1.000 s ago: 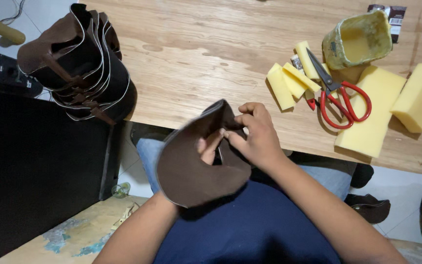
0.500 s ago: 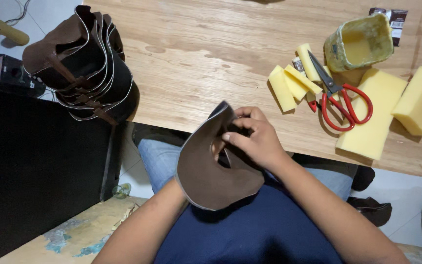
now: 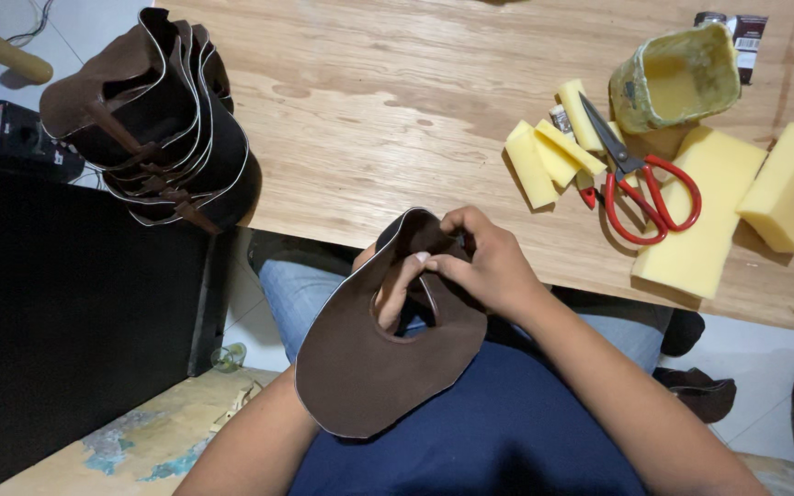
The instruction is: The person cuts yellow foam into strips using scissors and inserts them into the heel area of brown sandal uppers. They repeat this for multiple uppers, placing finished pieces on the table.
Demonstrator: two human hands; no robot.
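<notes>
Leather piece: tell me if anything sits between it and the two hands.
Nothing does. The right hand pinches the top edge of the brown leather piece directly, and fingers of the left hand poke through its cut-out from behind. The scissors and yellow sponges lie apart on the table.

So it's one dark brown leather piece (image 3: 369, 367), matte suede-looking side up, with a thin pale edge. Curled over at its 12 o'clock end, oval hole near the middle, held above the lap, off the table.
</notes>
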